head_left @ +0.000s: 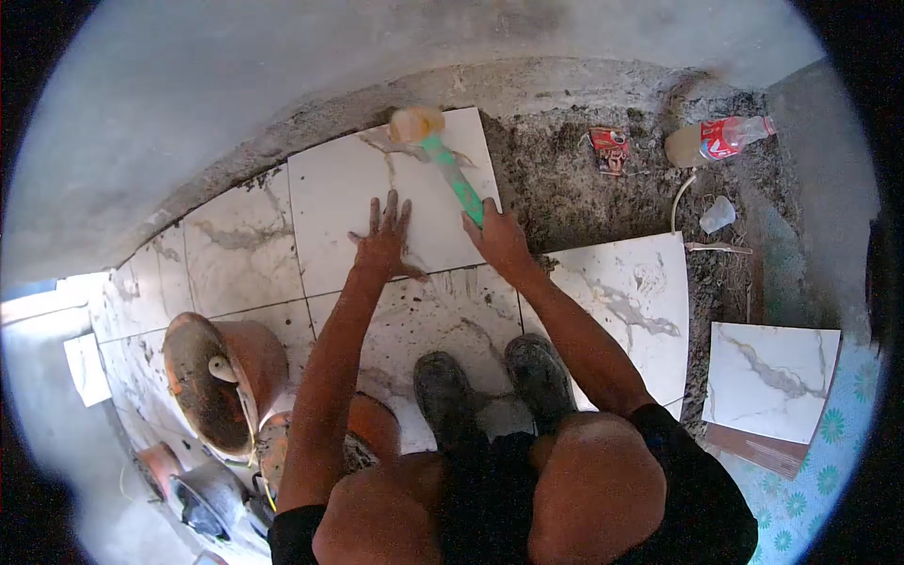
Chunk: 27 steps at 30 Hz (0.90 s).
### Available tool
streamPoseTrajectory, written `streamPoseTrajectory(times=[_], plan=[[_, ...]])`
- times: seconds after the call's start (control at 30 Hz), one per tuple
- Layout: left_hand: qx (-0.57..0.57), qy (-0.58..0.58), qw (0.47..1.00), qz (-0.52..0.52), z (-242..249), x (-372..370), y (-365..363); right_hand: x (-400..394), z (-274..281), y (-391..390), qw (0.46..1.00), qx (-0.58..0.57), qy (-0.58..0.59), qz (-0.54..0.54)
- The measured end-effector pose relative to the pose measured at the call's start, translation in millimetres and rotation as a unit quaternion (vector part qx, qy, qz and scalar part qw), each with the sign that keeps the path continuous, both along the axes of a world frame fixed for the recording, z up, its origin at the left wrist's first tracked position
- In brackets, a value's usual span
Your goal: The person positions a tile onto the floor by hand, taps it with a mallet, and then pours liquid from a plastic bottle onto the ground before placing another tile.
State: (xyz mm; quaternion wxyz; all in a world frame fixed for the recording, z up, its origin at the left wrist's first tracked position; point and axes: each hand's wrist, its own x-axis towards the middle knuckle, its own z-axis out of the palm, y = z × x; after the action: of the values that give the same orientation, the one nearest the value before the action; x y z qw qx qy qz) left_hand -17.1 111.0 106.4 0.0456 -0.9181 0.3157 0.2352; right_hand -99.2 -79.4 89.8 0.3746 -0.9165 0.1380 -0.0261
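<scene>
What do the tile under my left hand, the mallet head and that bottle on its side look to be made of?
Tile: probably glazed ceramic or porcelain; smooth and white, with marble-like veins.
Mallet head: likely rubber or plastic, judging by its rounded, yellowish look, but it's blurred.
Bottle: clear, glossy plastic, most likely; it's see-through.

A smooth, faintly glossy tile surface with grey veining [330, 217] is seen beneath the gripped mallet's rounded, matt head [417, 124]. Beyond the grip, rough, crumbly mortar [556, 188] is exposed; beside it, a clear plastic bottle [697, 144] is seen.
</scene>
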Motion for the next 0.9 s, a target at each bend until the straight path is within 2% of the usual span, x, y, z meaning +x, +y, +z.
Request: streamPoseTrajectory(times=[0.07, 0.17, 0.27, 0.37, 0.43, 0.57, 0.6, 0.67, 0.7, 0.77, 0.83, 0.9], plan=[[0.009, 0.006, 1.000, -0.001, 0, -1, -1, 7, -20, -8, 0.993, -0.109, 0.031, 0.010], [-0.017, 0.006, 1.000, 0.002, -6, 0, 3, -4, 18, -10, 0.998, -0.062, -0.016, 0.015], [-0.014, 0.002, 1.000, -0.001, -5, 0, 2, -15, -21, -9, 0.998, -0.058, 0.004, -0.015], [-0.024, 0.006, 1.000, -0.002, -8, 1, 4, -8, 16, -16, 0.999, -0.002, 0.047, 0.011], [-0.027, 0.005, 1.000, 0.000, -18, 1, 5, -19, 9, -8, 1.000, 0.007, -0.012, -0.023], [-0.056, -0.043, 0.997, -0.028, -28, -1, 14, -12, -40, -14, 0.991, -0.099, -0.020, 0.083], [-0.048, -0.025, 0.998, -0.014, -17, -2, 11, -4, -28, -8, 0.989, -0.100, -0.035, 0.102], [-0.036, -0.028, 0.999, -0.012, -10, 0, 11, -1, 10, 0, 0.995, -0.005, 0.068, 0.075], [-0.022, -0.016, 0.999, -0.028, -9, 1, 13, 0, 17, 6, 0.994, -0.003, 0.065, 0.089], [-0.008, -0.009, 1.000, -0.004, -5, -1, 18, -1, 24, 22, 0.997, 0.033, 0.023, 0.066], [-0.010, 0.018, 1.000, 0.020, -3, 1, 19, 10, -23, 24, 0.977, -0.037, -0.146, 0.148], [-0.023, 0.014, 0.999, 0.023, 1, 0, 19, 23, -30, 25, 0.990, -0.030, 0.038, 0.135]])
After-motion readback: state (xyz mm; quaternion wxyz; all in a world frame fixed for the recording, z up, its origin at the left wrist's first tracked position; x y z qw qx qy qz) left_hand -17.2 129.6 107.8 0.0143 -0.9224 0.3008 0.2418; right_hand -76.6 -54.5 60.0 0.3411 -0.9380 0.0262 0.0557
